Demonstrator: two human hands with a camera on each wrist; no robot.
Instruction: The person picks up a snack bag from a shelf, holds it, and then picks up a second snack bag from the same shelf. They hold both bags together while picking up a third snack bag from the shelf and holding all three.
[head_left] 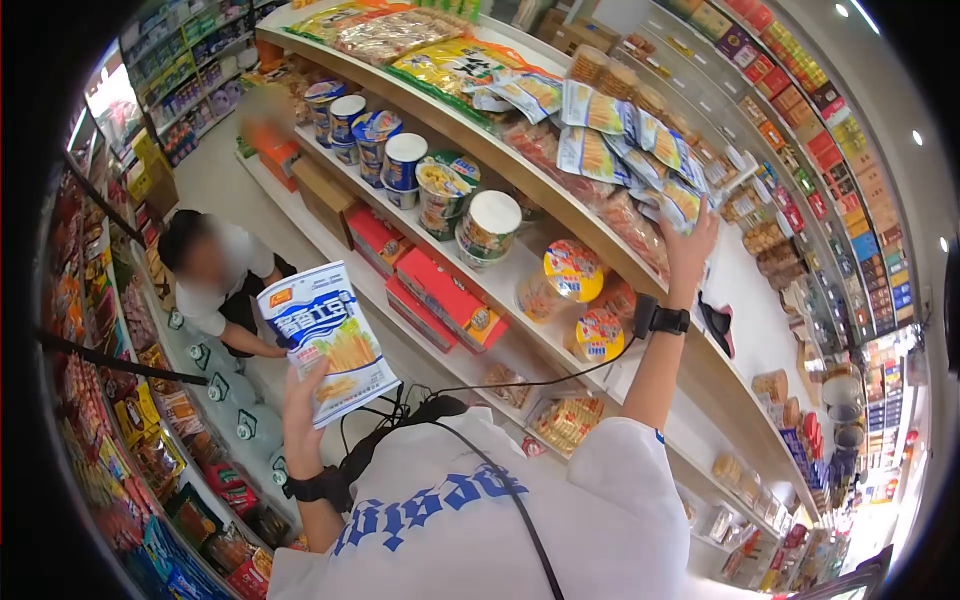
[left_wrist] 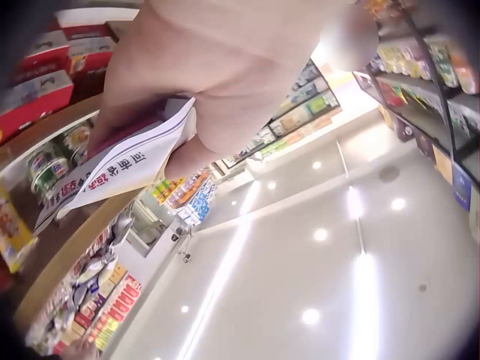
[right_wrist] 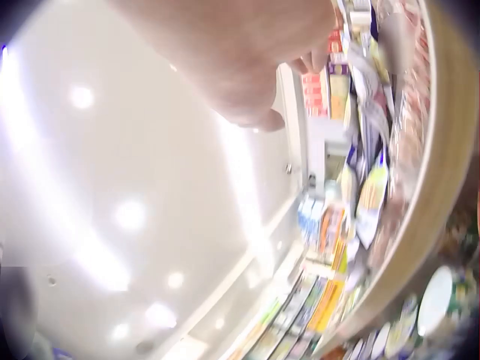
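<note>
The snack bag (head_left: 330, 340) at the lower left of centre is white with a blue band, white characters and a yellow picture of fries; in the left wrist view its back (left_wrist: 112, 169) is white with red and black print. The packets (head_left: 620, 140) heaped at the upper centre are blue and silver with yellow fries. The instant-noodle cups (head_left: 405, 160) have white lids and blue sides. Boxes (head_left: 450, 295) below them are red. The shelf (head_left: 560, 195) edge is pale wood. The shirt (head_left: 480, 520) is white with blue lettering.
</note>
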